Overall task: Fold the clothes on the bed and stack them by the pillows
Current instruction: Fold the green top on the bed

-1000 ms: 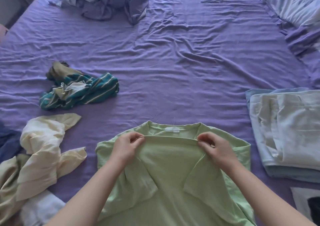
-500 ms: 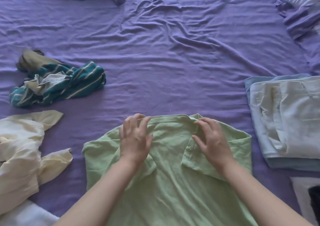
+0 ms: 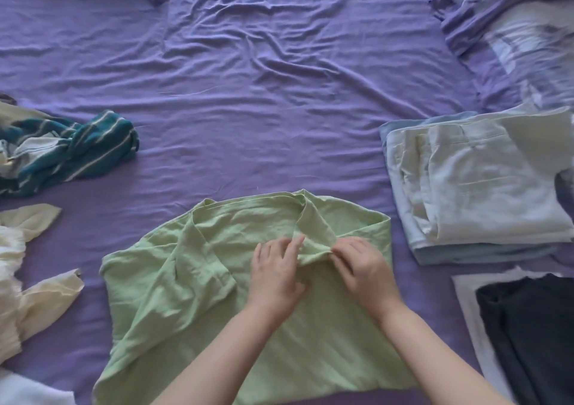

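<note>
Hands pinching sleeve of green shirt

Both hands are working at the shirt's middle: left hand (image 3: 275, 275) and right hand (image 3: 362, 269) are each pinching the folded-in sleeve (image 3: 313, 243). Purple bed sheet (image 3: 248, 94) is lying creased beneath. Green shirt (image 3: 192, 280) is lying near the front edge. Folded pale stack (image 3: 484, 181) is sitting right, below the pillows (image 3: 512, 32). Striped teal garment (image 3: 71, 150) is lying crumpled left.

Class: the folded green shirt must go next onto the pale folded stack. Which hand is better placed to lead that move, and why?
The right hand: it pinches the green shirt on the side toward the pale folded stack, to the person's right. The left hand lies farther off.
</note>
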{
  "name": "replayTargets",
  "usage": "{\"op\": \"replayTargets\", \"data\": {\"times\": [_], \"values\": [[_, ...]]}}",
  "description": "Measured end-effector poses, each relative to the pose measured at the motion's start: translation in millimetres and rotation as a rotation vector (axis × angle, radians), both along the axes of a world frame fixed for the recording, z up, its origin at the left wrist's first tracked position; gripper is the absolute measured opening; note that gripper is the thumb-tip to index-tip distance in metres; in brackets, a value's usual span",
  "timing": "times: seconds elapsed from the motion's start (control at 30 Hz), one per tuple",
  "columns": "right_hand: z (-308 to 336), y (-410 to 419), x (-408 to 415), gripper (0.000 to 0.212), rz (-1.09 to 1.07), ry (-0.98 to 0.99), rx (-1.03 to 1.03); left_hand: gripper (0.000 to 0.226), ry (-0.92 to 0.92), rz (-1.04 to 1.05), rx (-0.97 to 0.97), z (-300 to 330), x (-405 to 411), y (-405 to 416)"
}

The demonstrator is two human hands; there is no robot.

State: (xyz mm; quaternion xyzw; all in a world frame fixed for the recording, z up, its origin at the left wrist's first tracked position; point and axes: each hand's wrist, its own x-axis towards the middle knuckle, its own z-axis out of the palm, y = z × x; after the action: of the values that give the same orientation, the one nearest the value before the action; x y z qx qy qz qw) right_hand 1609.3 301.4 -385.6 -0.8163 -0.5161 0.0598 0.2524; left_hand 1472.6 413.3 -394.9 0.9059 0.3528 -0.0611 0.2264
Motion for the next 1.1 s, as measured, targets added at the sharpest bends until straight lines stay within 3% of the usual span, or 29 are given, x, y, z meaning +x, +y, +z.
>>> {"op": "replayTargets", "data": {"times": [0.13, 0.27, 0.4, 0.5, 0.6, 0.7, 0.77, 0.9, 1.03, 1.1], "values": [[20, -7, 39, 0.019, -0.354, -0.191, 0.038, 0.074, -0.195, 0.049, 0.005, 24, 40, 8], [31, -5, 64, 0.007, -0.550, -0.275, -0.032, 0.064, -0.217, 0.068, 0.031, 39, 49, 12], [27, 1, 44, 0.019, -0.272, -0.265, -0.063, 0.053, -0.031, -0.022, 0.056, 31, 7, 7], [13, 1, 17, 0.020, -0.081, -0.123, -0.167, 0.046, -0.022, -0.082, 0.062, 25, -29, 4], [-5, -4, 5, 0.026, -0.070, -0.093, -0.320, 0.053, 0.048, -0.156, 0.168, 9, -60, 3], [-18, -3, 18, 0.048, -0.055, -0.192, -0.619, 0.033, 0.104, -0.239, 0.235, 4, -77, 3], [-19, 3, 39, 0.055, -0.106, -0.268, -0.720, 0.046, 0.202, -0.281, 0.203, 4, -82, 8], [-2, 22, 47, 0.061, -0.037, -0.417, -0.714, 0.052, 0.380, -0.249, 0.182, 4, -92, 26], [7, 43, -22, 0.061, 0.237, -0.217, -0.648, 0.059, 0.397, -0.184, 0.185, 3, -117, 43], [3, 49, -67, 0.063, 0.416, -0.251, -0.638, 0.058, 0.324, -0.149, 0.185, 15, -125, 50]]}}
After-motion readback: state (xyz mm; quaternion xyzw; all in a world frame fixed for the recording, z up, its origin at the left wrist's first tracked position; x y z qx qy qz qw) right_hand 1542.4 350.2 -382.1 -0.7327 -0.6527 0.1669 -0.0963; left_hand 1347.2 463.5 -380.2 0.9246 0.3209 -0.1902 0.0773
